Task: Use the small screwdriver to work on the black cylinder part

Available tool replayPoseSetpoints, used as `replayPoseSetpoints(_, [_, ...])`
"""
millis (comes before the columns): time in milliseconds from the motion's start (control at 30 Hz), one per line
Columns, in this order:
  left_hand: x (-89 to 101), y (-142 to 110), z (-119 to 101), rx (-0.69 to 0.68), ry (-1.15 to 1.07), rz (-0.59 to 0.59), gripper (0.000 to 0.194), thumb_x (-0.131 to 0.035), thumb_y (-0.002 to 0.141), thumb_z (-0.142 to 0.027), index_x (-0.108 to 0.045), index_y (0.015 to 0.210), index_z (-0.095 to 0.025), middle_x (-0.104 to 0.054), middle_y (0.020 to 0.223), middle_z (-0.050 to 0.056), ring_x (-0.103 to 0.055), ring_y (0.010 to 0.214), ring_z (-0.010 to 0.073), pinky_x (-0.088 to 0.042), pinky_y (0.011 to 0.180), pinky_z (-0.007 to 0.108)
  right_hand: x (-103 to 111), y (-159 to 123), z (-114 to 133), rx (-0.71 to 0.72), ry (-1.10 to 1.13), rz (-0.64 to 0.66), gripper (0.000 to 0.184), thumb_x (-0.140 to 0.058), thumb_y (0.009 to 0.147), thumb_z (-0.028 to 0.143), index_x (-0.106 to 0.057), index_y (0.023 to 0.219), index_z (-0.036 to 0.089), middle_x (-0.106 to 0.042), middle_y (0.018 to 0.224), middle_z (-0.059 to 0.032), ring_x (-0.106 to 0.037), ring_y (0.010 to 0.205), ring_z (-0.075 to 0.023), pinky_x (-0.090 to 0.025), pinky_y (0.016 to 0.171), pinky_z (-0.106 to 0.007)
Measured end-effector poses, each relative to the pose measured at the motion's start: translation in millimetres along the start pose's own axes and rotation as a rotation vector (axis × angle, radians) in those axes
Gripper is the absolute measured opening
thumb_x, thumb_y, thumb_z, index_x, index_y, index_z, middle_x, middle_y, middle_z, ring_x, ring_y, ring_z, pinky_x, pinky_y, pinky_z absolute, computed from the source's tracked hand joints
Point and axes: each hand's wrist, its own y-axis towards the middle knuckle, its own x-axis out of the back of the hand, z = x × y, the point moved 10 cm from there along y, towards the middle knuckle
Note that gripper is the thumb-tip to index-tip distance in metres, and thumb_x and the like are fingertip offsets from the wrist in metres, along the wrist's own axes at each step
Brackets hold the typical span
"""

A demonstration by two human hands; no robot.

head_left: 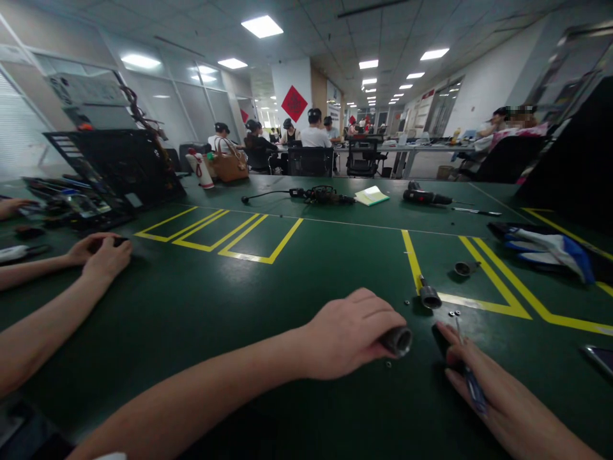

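Observation:
My left hand point(354, 335) is closed round a grey metal cylinder point(401, 342), its hollow round end facing right. In my right hand point(493, 383) lies a slim screwdriver point(474, 388) with a thin metal shaft and a dark bluish handle; its tip points away over the table. Just beyond my hands, a cup-shaped metal piece with a stem point(430, 297) rests on its side at the yellow tape. Behind it sits a similar metal cup point(462, 268). Small nuts point(454, 314) are scattered near my right hand, and another nut point(388, 364) lies below my left.
A co-worker's hands point(103, 252) are at the left. Blue-and-white gloves point(550, 249) and a phone-like object point(601, 359) lie at right. Farther back are a power drill point(426, 195), a pen point(476, 211), a notepad point(371, 195) and a corded tool point(320, 195).

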Motion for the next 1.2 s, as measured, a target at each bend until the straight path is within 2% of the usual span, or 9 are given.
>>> replayPoseSetpoints(67, [11.3, -11.7, 27.7, 0.151, -0.08, -0.104, 0.029, -0.056, 0.085, -0.028, -0.054, 0.112, -0.019, -0.062, 0.11, 0.008, -0.053, 0.099, 0.0207, -0.039, 0.088, 0.033, -15.0, -3.0, 28.6, 0.097, -0.012, 0.131, 0.034, -0.051, 0.085, 0.035, -0.06, 0.114, 0.02, -0.057, 0.13, -0.0131, -0.053, 0.118, -0.0315, -0.046, 0.096, -0.046])
replayPoseSetpoints(133, [13.2, -24.1, 53.2, 0.277, -0.22, -0.204, 0.028, -0.061, 0.081, -0.024, -0.056, 0.109, -0.021, -0.061, 0.108, 0.006, -0.054, 0.098, 0.0201, -0.041, 0.086, 0.032, -30.1, -3.2, 59.9, 0.169, -0.003, 0.243, 0.025, -0.049, 0.086, 0.031, -0.065, 0.102, 0.019, -0.051, 0.136, -0.0129, -0.047, 0.123, -0.0318, -0.041, 0.1, -0.048])
replayPoseSetpoints(267, [-3.3, -43.9, 94.2, 0.492, -0.584, -0.36, 0.035, -0.065, 0.075, -0.018, -0.056, 0.109, -0.02, -0.059, 0.109, 0.006, -0.056, 0.093, 0.0184, -0.046, 0.073, 0.027, -56.7, 8.6, 117.3, 0.283, -0.005, 0.394, 0.019, -0.051, 0.083, 0.018, -0.064, 0.095, 0.012, -0.038, 0.142, -0.0209, -0.037, 0.129, -0.0334, -0.034, 0.104, -0.051])
replayPoseSetpoints(400, [-19.1, -53.3, 111.3, 0.595, -0.819, -0.431, 0.038, -0.065, 0.072, -0.013, -0.054, 0.107, -0.018, -0.061, 0.1, 0.005, -0.059, 0.087, 0.0167, -0.048, 0.071, 0.027, -65.2, 25.1, 142.9, 0.308, 0.071, 0.428, 0.02, -0.048, 0.082, 0.012, -0.061, 0.098, 0.013, -0.043, 0.14, -0.0196, -0.039, 0.13, -0.0302, -0.034, 0.105, -0.051])
replayPoseSetpoints(533, [-21.5, -58.4, 117.4, 0.606, -0.885, -0.522, 0.037, -0.067, 0.068, -0.008, -0.055, 0.102, -0.016, -0.062, 0.093, 0.002, -0.06, 0.087, 0.0153, -0.048, 0.08, 0.029, -52.4, 35.8, 131.6, 0.21, 0.29, 0.319, 0.024, -0.042, 0.089, 0.019, -0.058, 0.107, 0.017, -0.057, 0.129, -0.0152, -0.052, 0.12, -0.0245, -0.044, 0.1, -0.044])
replayPoseSetpoints(667, [-30.3, -58.8, 121.2, 0.658, -0.957, -0.599, 0.039, -0.066, 0.067, -0.004, -0.055, 0.102, -0.016, -0.063, 0.093, 0.003, -0.062, 0.088, 0.0165, -0.049, 0.08, 0.031, -32.6, 42.9, 92.1, -0.052, 0.585, 0.12, 0.036, -0.039, 0.092, 0.038, -0.055, 0.119, 0.02, -0.07, 0.1, -0.0096, -0.067, 0.091, -0.0216, -0.056, 0.079, -0.037])
replayPoseSetpoints(767, [-36.5, -61.3, 121.6, 0.739, -1.025, -0.675, 0.042, -0.064, 0.068, -0.002, -0.056, 0.106, -0.016, -0.065, 0.098, 0.005, -0.062, 0.094, 0.0183, -0.049, 0.085, 0.034, -19.9, 44.9, 70.9, -0.181, 0.73, -0.009, 0.042, -0.044, 0.088, 0.051, -0.066, 0.103, 0.018, -0.07, 0.074, -0.0059, -0.066, 0.067, -0.0198, -0.056, 0.06, -0.031])
replayPoseSetpoints(900, [-41.8, -66.5, 117.2, 0.815, -1.101, -0.669, 0.046, -0.06, 0.068, 0.002, -0.058, 0.111, -0.016, -0.066, 0.104, 0.007, -0.061, 0.1, 0.0195, -0.045, 0.092, 0.038, -16.9, 47.0, 62.6, -0.227, 0.701, -0.021, 0.048, -0.046, 0.083, 0.057, -0.064, 0.063, 0.018, -0.061, 0.053, -0.0032, -0.058, 0.049, -0.0168, -0.047, 0.046, -0.027])
replayPoseSetpoints(1200, [-49.5, -69.9, 114.4, 0.793, -1.219, -0.577, 0.043, -0.061, 0.072, -0.001, -0.06, 0.112, -0.017, -0.067, 0.107, 0.007, -0.061, 0.103, 0.0188, -0.043, 0.096, 0.038, -7.4, 47.4, 66.4, -0.116, 0.425, -0.081, 0.044, -0.04, 0.088, 0.049, -0.057, 0.058, 0.021, -0.054, 0.05, 0.0012, -0.054, 0.046, -0.0153, -0.041, 0.048, -0.027])
